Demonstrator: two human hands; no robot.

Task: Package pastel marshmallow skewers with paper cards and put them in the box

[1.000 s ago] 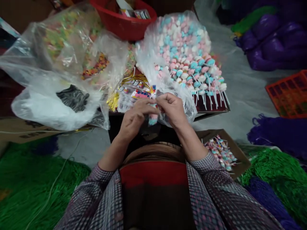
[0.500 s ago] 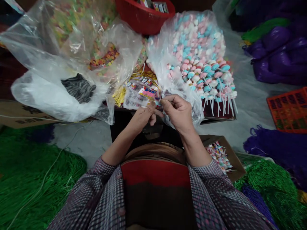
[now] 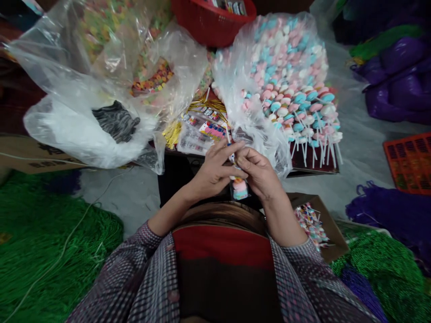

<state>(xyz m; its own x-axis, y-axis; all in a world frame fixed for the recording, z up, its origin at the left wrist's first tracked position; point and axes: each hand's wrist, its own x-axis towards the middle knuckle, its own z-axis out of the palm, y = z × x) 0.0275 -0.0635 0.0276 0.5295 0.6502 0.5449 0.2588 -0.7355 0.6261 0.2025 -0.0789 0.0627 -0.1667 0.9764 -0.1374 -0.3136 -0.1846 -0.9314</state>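
A wrapped marshmallow lollipop (image 3: 240,188) hangs candy-down between my hands, its white stick pointing up past my fingers. My left hand (image 3: 215,168) holds it near the stick, fingers on both sides. My right hand (image 3: 257,169) pinches at the neck of the wrapper, touching my left fingertips. Just beyond lie clear printed packets (image 3: 193,137), a pink and blue label (image 3: 213,130) and gold ties (image 3: 172,134). Unwrapped pink, white and blue lollipops (image 3: 299,105) are heaped to the right with their sticks toward me.
A red basin (image 3: 215,22) stands at the back. Plastic bags of gummy candy (image 3: 111,40) and a bag with dark ties (image 3: 116,121) lie left. An open box of wrapped lollipops (image 3: 313,224) sits lower right, near green strings (image 3: 387,264) and an orange crate (image 3: 409,161).
The wrapped lollipop now shows below my hands, upright stick above them. My left fingers have spread around it, and both hands have shifted slightly. The camera view has moved a little.
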